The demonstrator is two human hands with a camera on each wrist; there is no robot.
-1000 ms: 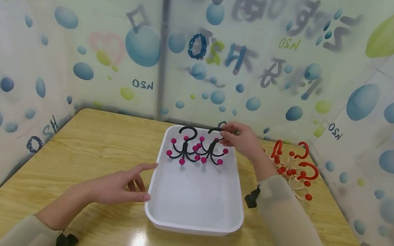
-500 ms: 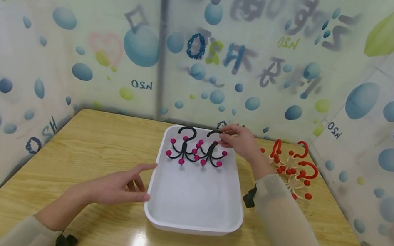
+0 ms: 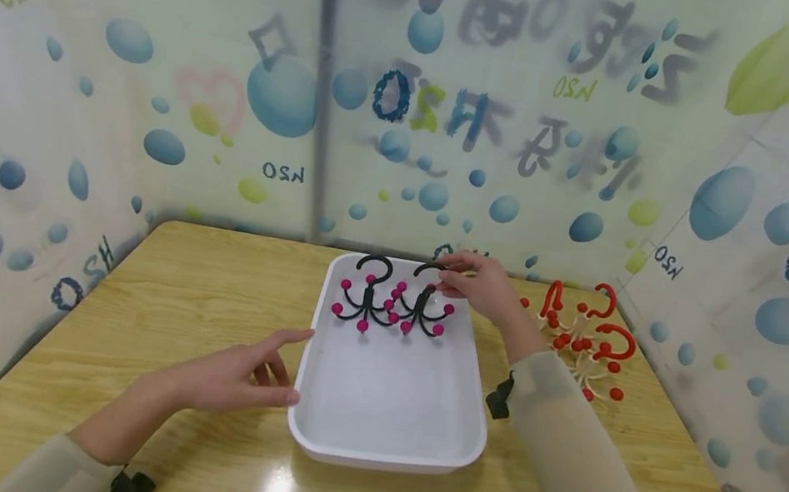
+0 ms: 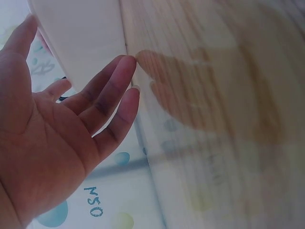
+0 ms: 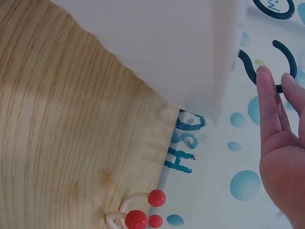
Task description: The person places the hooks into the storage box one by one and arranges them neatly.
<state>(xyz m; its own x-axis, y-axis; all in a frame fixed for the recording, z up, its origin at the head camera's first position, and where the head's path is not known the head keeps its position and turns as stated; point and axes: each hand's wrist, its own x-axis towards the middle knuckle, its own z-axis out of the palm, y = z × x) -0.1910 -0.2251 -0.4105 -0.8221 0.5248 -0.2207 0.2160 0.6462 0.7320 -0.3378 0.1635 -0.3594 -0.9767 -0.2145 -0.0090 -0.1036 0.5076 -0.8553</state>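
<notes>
Two black hanging hooks with several curved arms and pink ball tips lie side by side at the far end of a white tray (image 3: 392,397). The left one (image 3: 368,297) is apart from both hands. My right hand (image 3: 483,288) pinches the curved top of the right hook hanger (image 3: 421,304) between thumb and fingers; in the right wrist view that black curve (image 5: 292,62) passes between the fingertips. My left hand (image 3: 236,375) has its fingers extended, thumb and index fingertips against the tray's left side. In the left wrist view its palm (image 4: 52,129) holds nothing.
On the right of the wooden table (image 3: 223,281) lie several cream hook hangers (image 3: 587,353) with red hooks and red ball tips, beside the right forearm. A patterned curtain (image 3: 413,114) hangs right behind the table's far edge and along both sides.
The right black hook hanger has shifted very slightly within the tray, with my right hand staying at its top. My left hand stays at the tray's side.
</notes>
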